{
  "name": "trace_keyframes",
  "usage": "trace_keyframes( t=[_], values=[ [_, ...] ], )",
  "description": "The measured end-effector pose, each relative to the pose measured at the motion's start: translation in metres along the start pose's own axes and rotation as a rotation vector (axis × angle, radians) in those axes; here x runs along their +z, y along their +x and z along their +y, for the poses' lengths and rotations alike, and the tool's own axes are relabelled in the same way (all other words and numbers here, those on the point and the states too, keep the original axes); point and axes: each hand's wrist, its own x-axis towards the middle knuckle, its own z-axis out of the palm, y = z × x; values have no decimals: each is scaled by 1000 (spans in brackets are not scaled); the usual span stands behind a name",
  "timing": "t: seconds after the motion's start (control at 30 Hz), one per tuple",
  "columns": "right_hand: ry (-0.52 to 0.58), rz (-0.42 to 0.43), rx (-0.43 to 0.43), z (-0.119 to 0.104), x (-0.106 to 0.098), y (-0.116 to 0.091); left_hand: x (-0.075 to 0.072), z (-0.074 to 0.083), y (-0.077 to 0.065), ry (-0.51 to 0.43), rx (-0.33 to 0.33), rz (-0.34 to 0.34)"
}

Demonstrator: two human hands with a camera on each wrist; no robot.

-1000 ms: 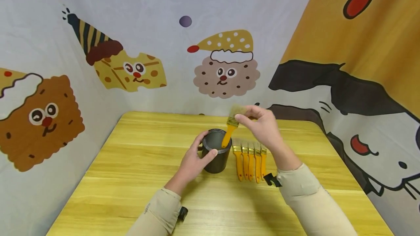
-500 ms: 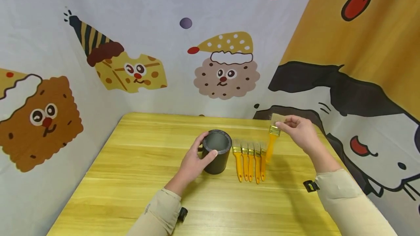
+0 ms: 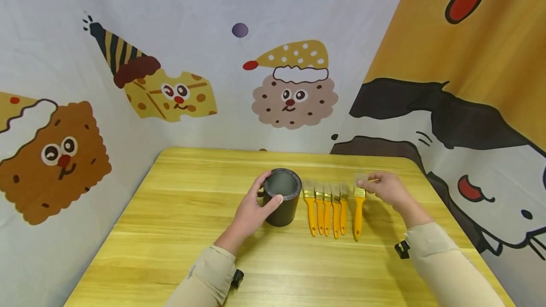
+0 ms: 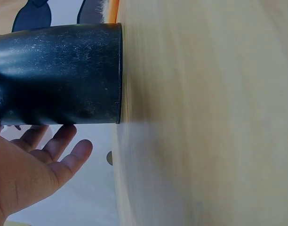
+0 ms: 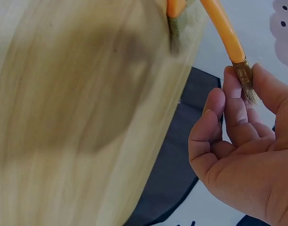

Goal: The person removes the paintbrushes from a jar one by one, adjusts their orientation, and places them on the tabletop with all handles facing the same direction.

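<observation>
A dark grey mug stands upright on the wooden table, its opening facing up and nothing showing inside. My left hand holds it from the left, thumb at the near rim and fingers round the far side. In the left wrist view, the mug has a scuffed dark wall, with fingertips right at its side. My right hand pinches a paintbrush near its metal band and bristles, its orange handle toward me. The right wrist view shows thumb and fingers on either side of that paintbrush.
Several orange-handled paintbrushes lie in a row between the mug and the held brush, bristles away from me. The light wooden table ends at a printed cloth backdrop behind and on both sides.
My right hand has taken the paintbrush from over the mug's opening to the right, then lowered it beside the row of brushes. The left hand and mug have stayed put.
</observation>
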Motion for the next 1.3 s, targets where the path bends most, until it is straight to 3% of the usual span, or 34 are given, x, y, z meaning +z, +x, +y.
trace_keyframes(
  t=[0.37,0.6,0.93,1.3],
  values=[
    [-21,-23,-5,7,15,9,0,-2,0,-7,-3,-2],
    [-58,0,-6,22,27,20,1,-2,0,-11,-7,1],
    [-195,62,25,32,28,25,0,-1,1,-11,2,2],
    [-142,53,64,39,29,26,1,0,0,-14,-6,-1]
  ],
)
